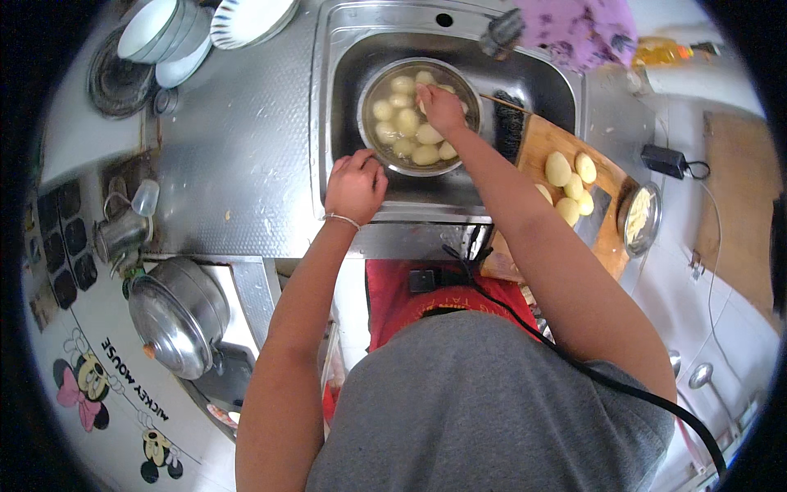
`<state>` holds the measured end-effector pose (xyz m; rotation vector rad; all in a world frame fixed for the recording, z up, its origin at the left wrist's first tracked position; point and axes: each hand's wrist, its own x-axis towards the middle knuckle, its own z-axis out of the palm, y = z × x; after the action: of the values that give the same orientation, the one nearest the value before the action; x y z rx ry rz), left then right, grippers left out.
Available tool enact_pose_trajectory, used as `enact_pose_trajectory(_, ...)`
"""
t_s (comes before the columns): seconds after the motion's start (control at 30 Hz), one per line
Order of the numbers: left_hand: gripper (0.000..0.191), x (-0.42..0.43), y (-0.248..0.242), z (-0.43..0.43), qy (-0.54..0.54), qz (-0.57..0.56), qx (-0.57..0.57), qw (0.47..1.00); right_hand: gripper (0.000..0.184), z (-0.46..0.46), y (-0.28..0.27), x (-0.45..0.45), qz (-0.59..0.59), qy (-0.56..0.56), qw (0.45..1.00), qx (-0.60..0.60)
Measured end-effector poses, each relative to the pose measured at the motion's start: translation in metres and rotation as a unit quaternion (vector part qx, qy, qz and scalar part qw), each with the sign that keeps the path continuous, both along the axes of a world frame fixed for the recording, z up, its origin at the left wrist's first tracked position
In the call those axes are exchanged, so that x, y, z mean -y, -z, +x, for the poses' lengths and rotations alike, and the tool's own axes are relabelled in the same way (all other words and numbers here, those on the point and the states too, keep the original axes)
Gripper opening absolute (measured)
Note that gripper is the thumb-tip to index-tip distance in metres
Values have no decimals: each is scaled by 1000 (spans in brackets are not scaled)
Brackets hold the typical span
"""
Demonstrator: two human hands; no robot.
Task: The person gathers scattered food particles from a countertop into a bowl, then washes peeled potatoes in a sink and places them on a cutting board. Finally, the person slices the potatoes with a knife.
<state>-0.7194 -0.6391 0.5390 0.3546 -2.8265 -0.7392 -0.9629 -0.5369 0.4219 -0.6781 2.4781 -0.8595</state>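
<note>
A round metal basin of water stands in the steel sink, with several peeled potatoes in it. My right hand reaches into the basin among the potatoes at its upper right; its fingertips are partly hidden, so I cannot tell whether it grips one. Beside the basin's lower left rim is my left hand, fingers curled over the sink's front edge. Several more peeled potatoes lie on a wooden cutting board at the right, near the broad blade of a kitchen knife.
A bowl of cut pale strips stands right of the board. A dark scrubber lies in the sink. Stacked bowls and plates are at the upper left, and a lidded steel pot is at the lower left.
</note>
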Motion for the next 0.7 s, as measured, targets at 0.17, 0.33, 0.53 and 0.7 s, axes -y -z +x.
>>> enact_pose_trajectory(0.17,15,-1,1,0,-2,-7,25,1000,44,19,-43,-37,-129,55,980,145)
enact_pose_trajectory(0.33,19,0,3,0,16,-26,52,998,52,55,-120,-91,-29,33,997,56)
enact_pose_trajectory(0.53,23,1,3,1,30,-31,52,998,55,114,-202,-184,-129,61,963,-228)
enact_pose_trajectory(0.7,21,2,9,2,36,-24,56,998,51,158,-212,-240,-56,123,968,-214)
